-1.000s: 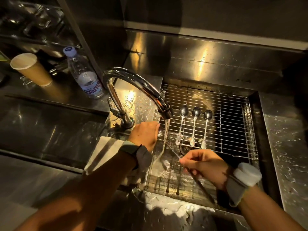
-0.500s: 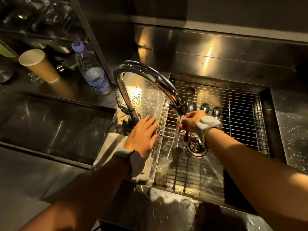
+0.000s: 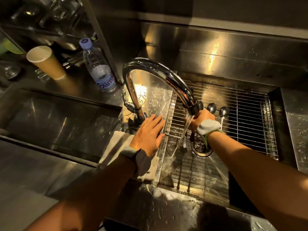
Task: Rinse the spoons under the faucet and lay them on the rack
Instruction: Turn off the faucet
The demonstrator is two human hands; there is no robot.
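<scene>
A chrome faucet (image 3: 158,72) arches over the sink, and water (image 3: 183,134) runs from its spout. A wire rack (image 3: 250,114) lies across the sink. Three spoon bowls rest on it in a row: one (image 3: 200,105) half hidden behind the spout, the middle spoon (image 3: 211,107) and the right spoon (image 3: 224,111). My right hand (image 3: 202,118) is on the rack just right of the stream, fingers curled over the spoon handles. A dark handle end (image 3: 192,137) pokes out below it. My left hand (image 3: 148,132) lies flat and open on the sink's left rim beside the faucet base.
The drain (image 3: 200,147) sits under the rack below my right wrist. A folded cloth (image 3: 115,144) lies under my left wrist. A water bottle (image 3: 101,72) and a paper cup (image 3: 48,62) stand on the counter at the back left. The counter around the sink is wet.
My right hand carried the spoon from under the stream near the front up onto the rack beside the three spoons. My left hand opened flat on the sink rim.
</scene>
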